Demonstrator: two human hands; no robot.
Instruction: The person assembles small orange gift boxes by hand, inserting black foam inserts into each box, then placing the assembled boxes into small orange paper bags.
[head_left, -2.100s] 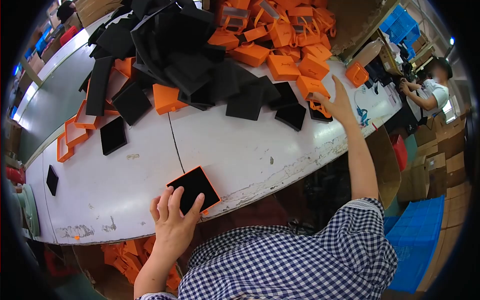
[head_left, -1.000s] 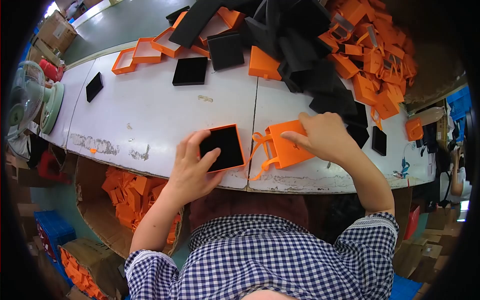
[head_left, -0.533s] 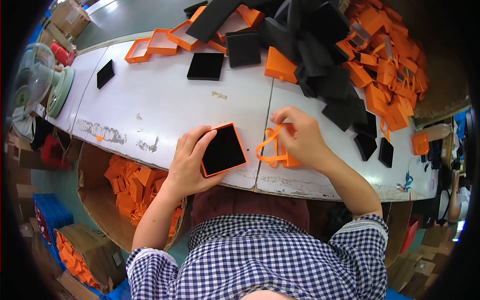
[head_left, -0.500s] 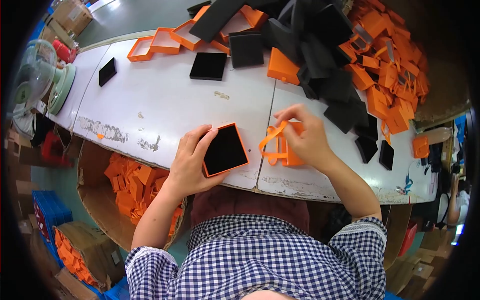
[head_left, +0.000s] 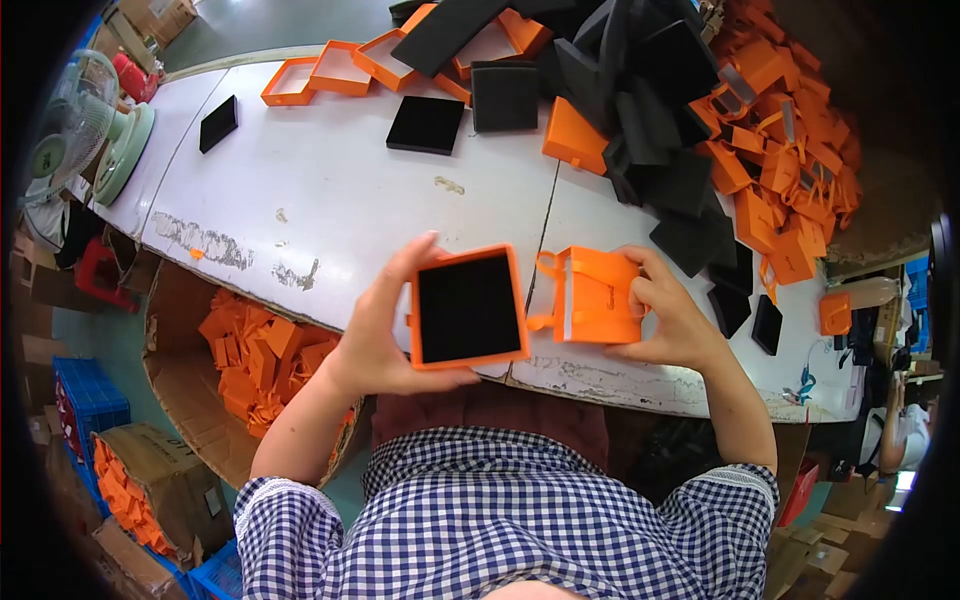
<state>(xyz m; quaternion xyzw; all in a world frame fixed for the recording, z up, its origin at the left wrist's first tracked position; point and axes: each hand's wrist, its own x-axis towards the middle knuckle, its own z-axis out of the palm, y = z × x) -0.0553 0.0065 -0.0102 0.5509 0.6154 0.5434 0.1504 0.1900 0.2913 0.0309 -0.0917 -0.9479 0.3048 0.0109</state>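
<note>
My left hand [head_left: 375,335] grips an orange box drawer [head_left: 522,305] by its left side, thumb along the bottom edge. A black foam pad [head_left: 468,308] fills the drawer, facing up at me. Just to the right, my right hand [head_left: 680,315] is closed around an orange box sleeve [head_left: 600,300] with small lettering on top. Orange ribbon [head_left: 546,264] loops out of the sleeve's left side, toward the drawer. A narrow gap separates drawer and sleeve. Both are over the front edge of the white table [head_left: 330,200].
A heap of black foam pads [head_left: 640,120] and a pile of orange boxes [head_left: 790,150] cover the right rear. Orange drawers [head_left: 340,70] line the back. Single pads [head_left: 425,125] lie about. A fan [head_left: 80,130] stands left; below is a carton [head_left: 165,360] of orange pieces.
My right hand has gone from the ribbon to gripping the sleeve's right side. The drawer in my left hand has shifted slightly right and turned squarer to me.
</note>
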